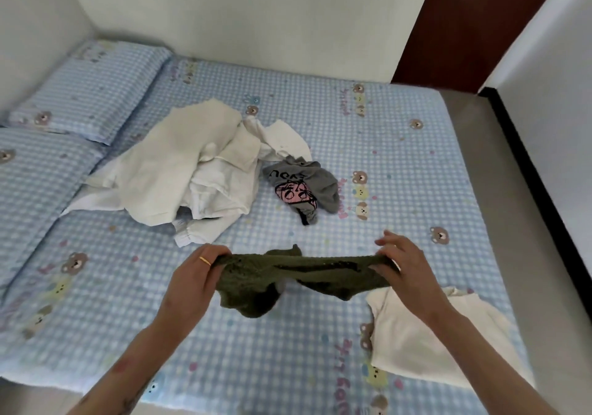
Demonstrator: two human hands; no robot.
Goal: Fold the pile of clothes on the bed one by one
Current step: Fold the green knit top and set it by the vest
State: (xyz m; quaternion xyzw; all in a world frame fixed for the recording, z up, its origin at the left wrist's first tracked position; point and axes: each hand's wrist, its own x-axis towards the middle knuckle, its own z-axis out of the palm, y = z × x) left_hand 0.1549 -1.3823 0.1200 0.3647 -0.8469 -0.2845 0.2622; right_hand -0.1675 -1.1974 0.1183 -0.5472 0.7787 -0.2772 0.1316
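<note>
An olive-green knitted garment (pixel 288 277) is held up above the bed (pixel 400 145), stretched between the two hands. Its left end is gripped by the left hand (pixel 195 273), whose fingers are curled over the bunched fabric; a gold ring (pixel 205 261) is worn on one finger. Its right end is pinched by the right hand (pixel 403 264) between thumb and lower fingers, while the upper fingers are lifted slightly away from the cloth. The middle of the garment sags, and a lump of it hangs down below the left hand, near the sheet; whether it touches the sheet cannot be told.

The bed is covered by a blue-and-white checked sheet printed with cartoon bears. Beyond the hands, a crumpled heap of white clothes (pixel 179 171) is spread across the middle of the bed. Just to its right, touching its edge, a small grey garment (pixel 304 187) with a pink printed figure lies bunched up. A folded cream-white garment (pixel 429 334) is laid flat at the near right edge of the bed, partly hidden under the right forearm. Two pillows (pixel 89 91) in the same checked fabric are set along the left side, against the white wall.
</note>
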